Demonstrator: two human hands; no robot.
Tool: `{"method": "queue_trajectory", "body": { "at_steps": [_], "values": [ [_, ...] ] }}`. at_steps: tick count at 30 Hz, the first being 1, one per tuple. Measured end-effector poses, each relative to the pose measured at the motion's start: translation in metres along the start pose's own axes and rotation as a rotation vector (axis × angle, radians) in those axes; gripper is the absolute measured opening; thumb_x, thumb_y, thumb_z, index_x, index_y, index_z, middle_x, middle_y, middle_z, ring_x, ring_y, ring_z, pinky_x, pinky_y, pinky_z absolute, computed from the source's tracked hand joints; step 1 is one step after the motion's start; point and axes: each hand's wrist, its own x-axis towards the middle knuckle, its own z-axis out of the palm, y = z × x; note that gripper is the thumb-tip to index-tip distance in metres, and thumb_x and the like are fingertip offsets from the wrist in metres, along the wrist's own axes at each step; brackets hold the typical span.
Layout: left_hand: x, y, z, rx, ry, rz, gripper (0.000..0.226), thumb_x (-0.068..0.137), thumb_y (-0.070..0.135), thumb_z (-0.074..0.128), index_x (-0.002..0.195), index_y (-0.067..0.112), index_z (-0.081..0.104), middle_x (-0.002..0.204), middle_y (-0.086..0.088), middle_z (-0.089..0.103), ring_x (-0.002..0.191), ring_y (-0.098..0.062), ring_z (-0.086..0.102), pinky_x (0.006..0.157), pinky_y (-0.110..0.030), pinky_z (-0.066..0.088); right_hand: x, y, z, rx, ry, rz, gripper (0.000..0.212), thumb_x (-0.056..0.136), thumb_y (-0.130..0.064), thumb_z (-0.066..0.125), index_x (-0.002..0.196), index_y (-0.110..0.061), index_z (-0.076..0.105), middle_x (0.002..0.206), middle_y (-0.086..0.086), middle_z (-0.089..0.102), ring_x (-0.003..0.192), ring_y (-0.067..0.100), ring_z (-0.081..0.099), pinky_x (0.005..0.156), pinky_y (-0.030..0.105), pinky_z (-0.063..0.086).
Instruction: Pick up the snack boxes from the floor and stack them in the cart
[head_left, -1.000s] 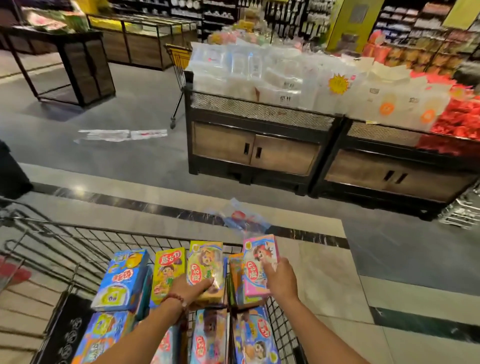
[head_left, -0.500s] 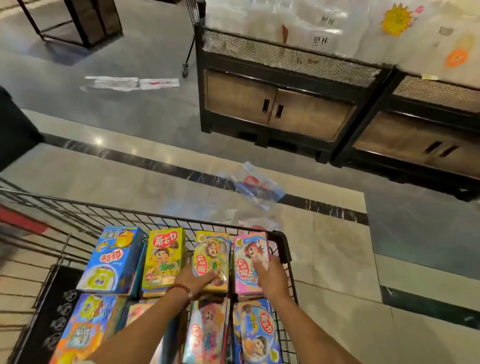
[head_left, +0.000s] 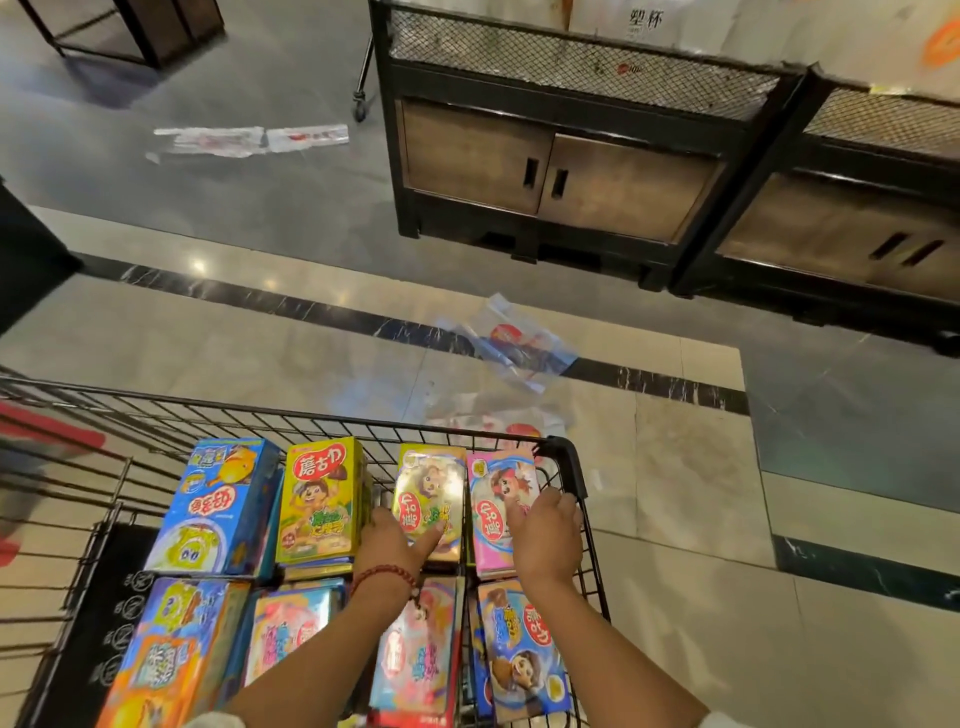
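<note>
Inside the black wire cart (head_left: 571, 467), our right hand (head_left: 545, 535) curls over the pink cardboard snack box (head_left: 493, 499); our left hand (head_left: 389, 540) rests flat-fingered on the yellow one (head_left: 431, 493).

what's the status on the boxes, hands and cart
Left hand resting on the yellow-green snack box, fingers straight. Right hand holding the pink snack box against the cart corner. Plastic wrappers on the floor ahead.
</note>
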Motion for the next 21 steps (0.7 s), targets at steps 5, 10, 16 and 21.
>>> {"method": "queue_trajectory", "body": {
  "at_steps": [5, 10, 16, 21],
  "values": [
    [-0.001, 0.004, -0.002, 0.362, 0.097, 0.121, 0.067, 0.09, 0.061, 0.043, 0.126, 0.004, 0.039, 0.123, -0.012, 0.052, 0.11, -0.025, 0.055, 0.085, -0.03, 0.046, -0.005, -0.003, -0.005, -0.004, -0.012, 0.021, 0.051, 0.095, -0.048, 0.043, 0.125, -0.007, 0.043, 0.127, 0.01, 0.046, 0.118, 0.023, 0.046, 0.087, 0.032, 0.045],
    [0.001, 0.021, -0.03, 0.422, 0.078, 0.295, 0.059, 0.089, 0.051, 0.051, 0.127, 0.007, 0.042, 0.122, -0.012, 0.053, 0.11, -0.027, 0.055, 0.088, -0.034, 0.048, -0.019, 0.008, -0.03, -0.013, 0.024, -0.042, 0.046, 0.096, -0.043, 0.044, 0.128, -0.01, 0.04, 0.129, 0.008, 0.045, 0.121, 0.023, 0.043, 0.091, 0.032, 0.044],
    [-0.021, 0.076, -0.053, 0.512, 0.115, 0.694, 0.057, 0.089, 0.046, 0.052, 0.131, 0.009, 0.039, 0.125, -0.012, 0.052, 0.117, -0.029, 0.049, 0.094, -0.038, 0.043, -0.051, 0.047, -0.075, -0.188, 0.16, -0.118, 0.04, 0.091, -0.039, 0.052, 0.121, -0.011, 0.049, 0.118, 0.006, 0.051, 0.113, 0.024, 0.049, 0.086, 0.034, 0.044],
    [-0.076, 0.124, -0.028, 0.695, 0.094, 1.074, 0.057, 0.091, 0.045, 0.05, 0.135, 0.012, 0.035, 0.13, -0.01, 0.047, 0.12, -0.027, 0.044, 0.098, -0.036, 0.039, -0.095, 0.106, -0.093, -0.296, 0.297, -0.048, 0.049, 0.034, -0.033, 0.088, 0.075, -0.014, 0.067, 0.071, 0.002, 0.061, 0.064, 0.021, 0.061, 0.054, 0.032, 0.05]
  ]
}}
